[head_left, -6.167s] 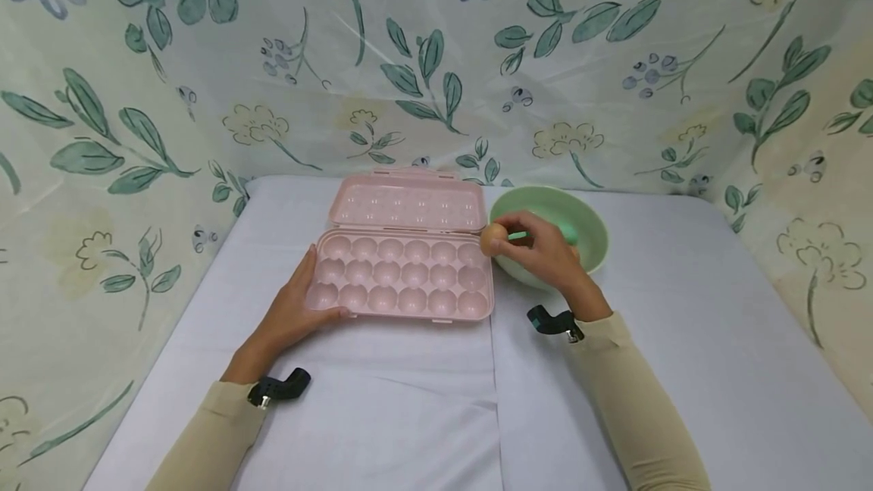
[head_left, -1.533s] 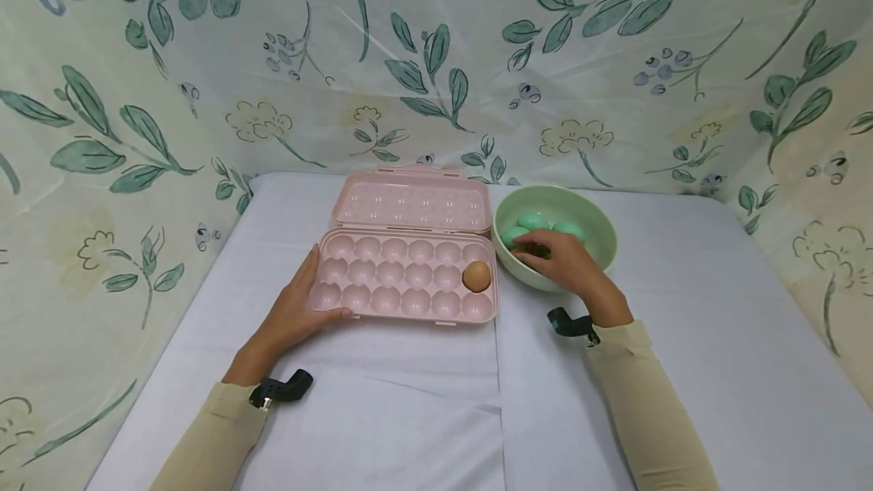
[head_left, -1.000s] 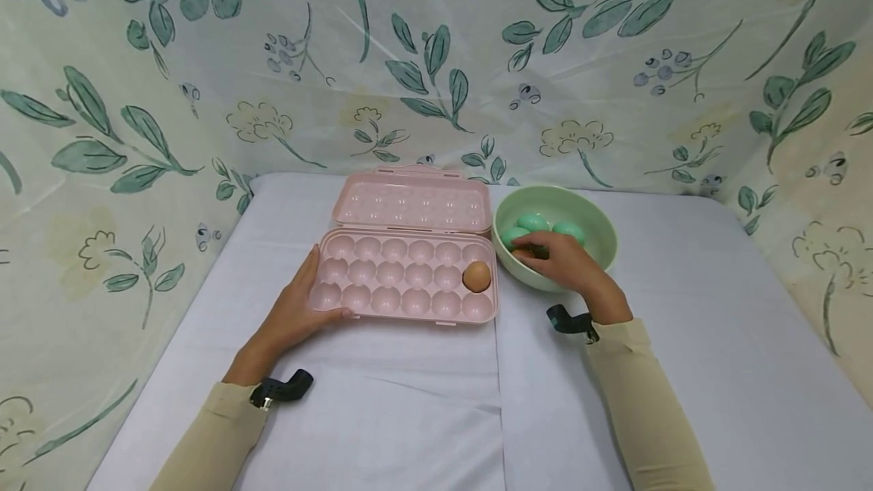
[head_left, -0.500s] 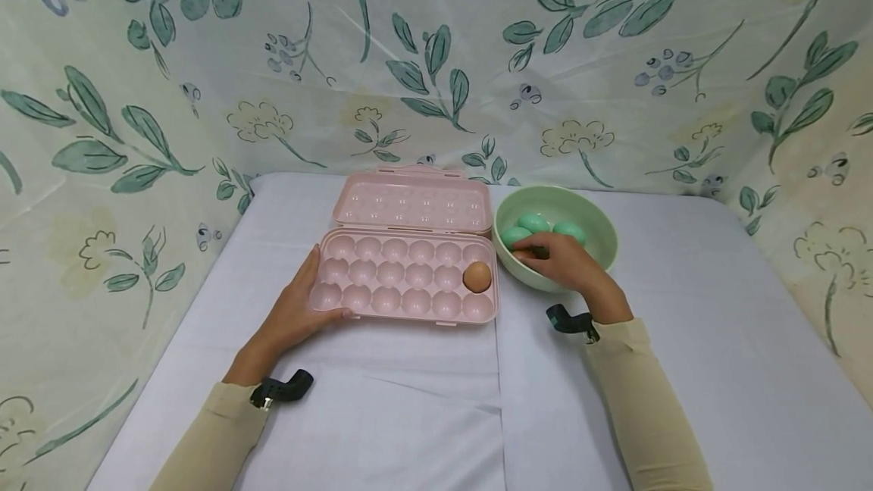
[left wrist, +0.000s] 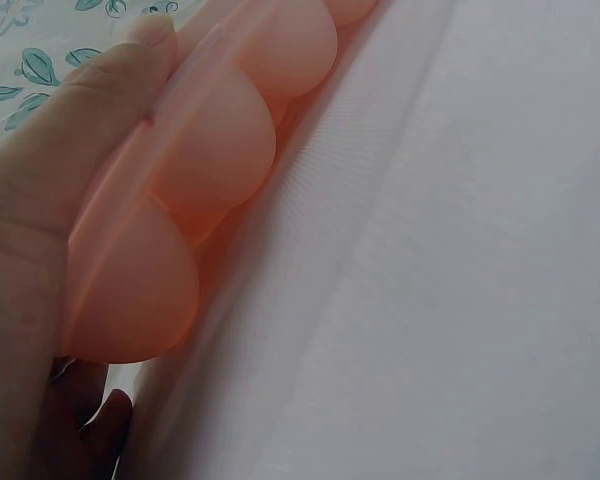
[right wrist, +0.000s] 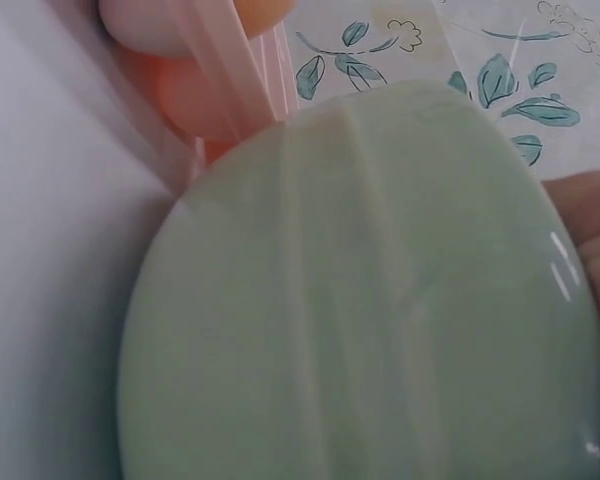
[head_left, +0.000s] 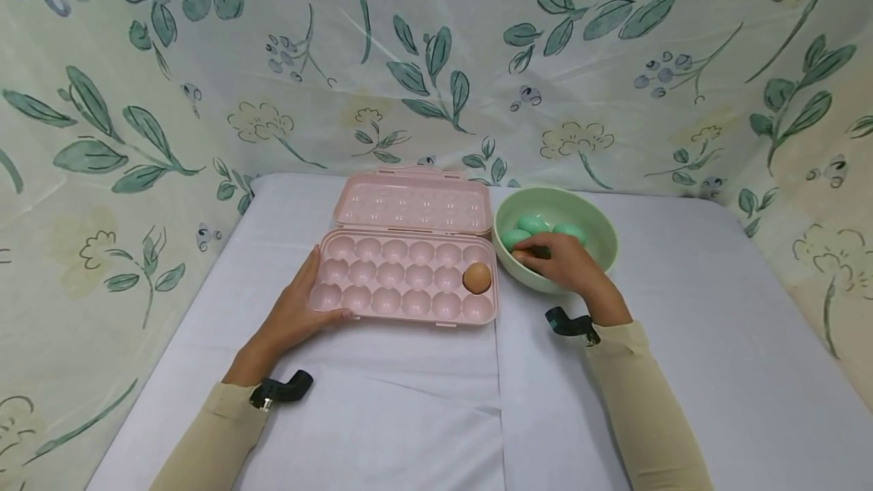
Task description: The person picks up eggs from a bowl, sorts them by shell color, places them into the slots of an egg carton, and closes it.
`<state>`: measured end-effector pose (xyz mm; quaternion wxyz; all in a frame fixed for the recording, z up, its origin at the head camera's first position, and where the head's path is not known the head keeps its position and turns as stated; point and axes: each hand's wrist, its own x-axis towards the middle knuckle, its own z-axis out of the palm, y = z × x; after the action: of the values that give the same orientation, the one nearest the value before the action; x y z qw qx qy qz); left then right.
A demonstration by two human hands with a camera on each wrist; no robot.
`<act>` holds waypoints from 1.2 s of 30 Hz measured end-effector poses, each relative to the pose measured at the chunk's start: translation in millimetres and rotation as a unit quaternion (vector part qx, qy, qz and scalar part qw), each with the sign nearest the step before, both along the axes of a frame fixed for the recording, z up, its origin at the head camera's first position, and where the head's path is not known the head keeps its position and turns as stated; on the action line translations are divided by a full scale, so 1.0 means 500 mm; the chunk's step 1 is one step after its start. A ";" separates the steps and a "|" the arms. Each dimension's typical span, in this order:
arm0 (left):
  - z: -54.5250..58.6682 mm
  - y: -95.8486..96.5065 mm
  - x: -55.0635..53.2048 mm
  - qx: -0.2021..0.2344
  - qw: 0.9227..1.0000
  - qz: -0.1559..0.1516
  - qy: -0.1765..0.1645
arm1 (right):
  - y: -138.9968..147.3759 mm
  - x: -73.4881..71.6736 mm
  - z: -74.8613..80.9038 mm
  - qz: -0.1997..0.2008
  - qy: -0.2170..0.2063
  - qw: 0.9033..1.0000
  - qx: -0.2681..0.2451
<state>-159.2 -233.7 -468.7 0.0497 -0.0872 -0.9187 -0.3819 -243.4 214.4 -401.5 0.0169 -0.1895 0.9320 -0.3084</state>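
A pink egg tray (head_left: 416,317) lies on the white cloth with its lid (head_left: 416,203) folded back. One brown egg (head_left: 477,277) sits in the rightmost cup of its middle row. My left hand (head_left: 293,305) grips the tray's near left corner, thumb along the front rim and fingers at the left side. In the left wrist view the thumb (left wrist: 100,110) presses on the rim. Inside the light green bowl (head_left: 600,248), my right hand (head_left: 562,258) pinches a brown egg (head_left: 520,254), mostly hidden by the fingers. Green eggs (head_left: 533,224) lie beside it.
The bowl stands right against the tray's right side. White cloth (head_left: 382,415) covers the table, creased in front of the tray. A floral curtain (head_left: 423,59) hangs behind and along both sides.
Since the oldest frame, a brown egg has gone from my right hand into the tray, and that hand has returned to the bowl. Lately its fingers have closed around another brown egg.
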 end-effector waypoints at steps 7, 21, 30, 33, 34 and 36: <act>0.001 0.001 0.001 0.004 1.000 -0.001 0.001 | 0.000 0.003 0.004 0.014 0.017 0.999 -0.028; -0.002 0.000 0.000 -0.001 1.000 -0.001 0.005 | 0.018 -0.001 -0.001 0.012 0.011 0.996 -0.082; -0.003 -0.002 0.000 0.002 1.000 -0.003 0.007 | 0.030 0.001 0.003 0.008 -0.020 0.991 -0.130; -0.005 -0.003 -0.001 0.002 1.000 0.000 0.005 | 0.026 0.009 0.013 0.004 -0.028 0.989 -0.144; -0.006 -0.003 0.000 0.002 1.000 0.001 0.004 | 0.023 0.013 0.020 0.002 -0.031 0.988 -0.149; -0.007 -0.003 -0.001 0.001 1.000 0.004 0.004 | 0.015 0.022 0.034 0.000 -0.035 0.986 -0.161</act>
<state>-159.4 -235.0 -472.2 0.0550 -0.0846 -0.9184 -0.3825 -232.6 222.0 -384.3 0.0186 -0.1785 0.8692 -0.4607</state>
